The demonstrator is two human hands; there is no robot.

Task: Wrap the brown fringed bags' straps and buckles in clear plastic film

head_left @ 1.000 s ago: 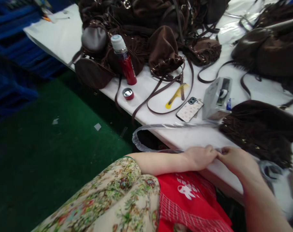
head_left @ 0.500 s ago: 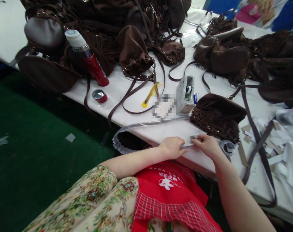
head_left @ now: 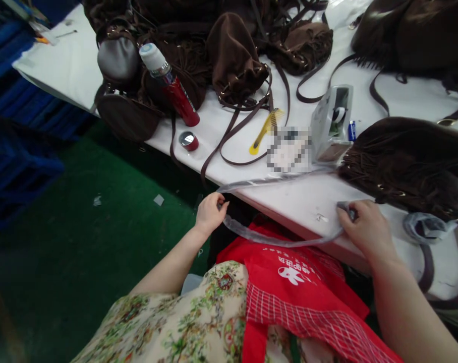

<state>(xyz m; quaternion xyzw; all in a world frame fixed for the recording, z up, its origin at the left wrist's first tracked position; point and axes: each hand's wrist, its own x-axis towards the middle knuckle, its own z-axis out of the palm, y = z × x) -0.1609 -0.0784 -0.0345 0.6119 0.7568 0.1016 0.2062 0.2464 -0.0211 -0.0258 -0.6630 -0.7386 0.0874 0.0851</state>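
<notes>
A long, translucent plastic strip hangs in a slack loop between my two hands, over the table's front edge. My left hand, past that edge, is closed round the strip where it bends. From there another length runs back across the tabletop towards a clear box. My right hand pinches the other end above the table, where a small dark grey piece shows at the fingertips. Right of it lies a roll of clear plastic. A dark brown fringed bag lies just behind my right hand.
The white table holds a red spray can, a tape roll, a yellow comb, a clear box and a blue battery-like item. Brown bags with loose straps crowd the back. Blue crates stand left.
My left hand has moved left, away from my right hand, to the strip's bend. The strip's near length now hangs between the hands. The view has shifted, showing more of the left side.
</notes>
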